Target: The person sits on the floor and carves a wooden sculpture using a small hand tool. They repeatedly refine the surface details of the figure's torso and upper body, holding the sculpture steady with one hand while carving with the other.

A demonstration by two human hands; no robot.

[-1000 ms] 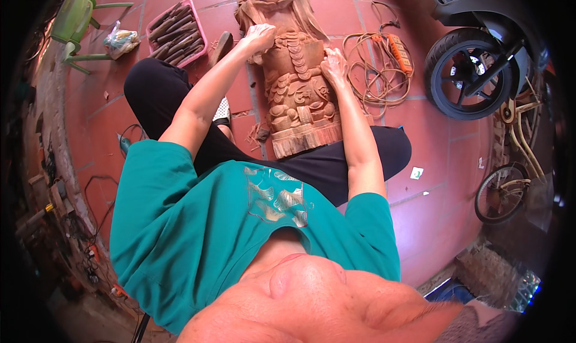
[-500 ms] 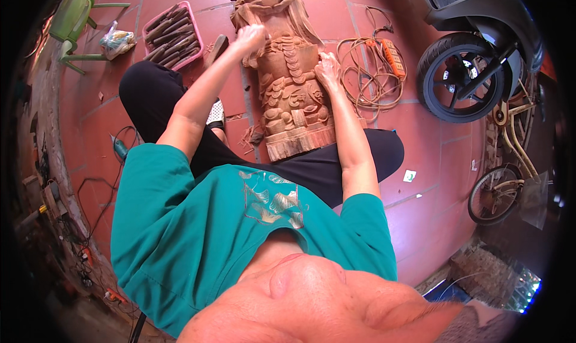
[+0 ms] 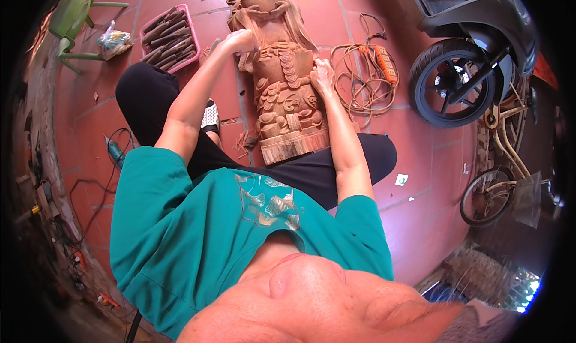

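A carved reddish-brown wooden statue (image 3: 287, 94) lies on its back between my bent legs, its flat base toward me and its bearded head at the top edge of view. Curled into a fist, my left hand (image 3: 241, 42) is at the statue's left side, by the carved sleeve; whatever its fingers hold is hidden. My right hand (image 3: 322, 74) is closed with bent fingers over the statue's right edge, lower down. Partly covered by my left forearm, a dark flat piece lies on the floor; its kind does not show.
A pink basket (image 3: 195, 48) of dark-handled tools stands left of the statue. Beyond it are a plastic bag (image 3: 114, 42) and a green chair (image 3: 71, 13). At right lie a coiled cord (image 3: 354, 97) with an orange power strip (image 3: 384, 64), near a scooter wheel (image 3: 453, 84). A teal power tool (image 3: 115, 153) lies left.
My left hand has shifted slightly left and down on the statue. The right hand stays at the edge. The whole view has shifted a little, showing more of the statue's head.
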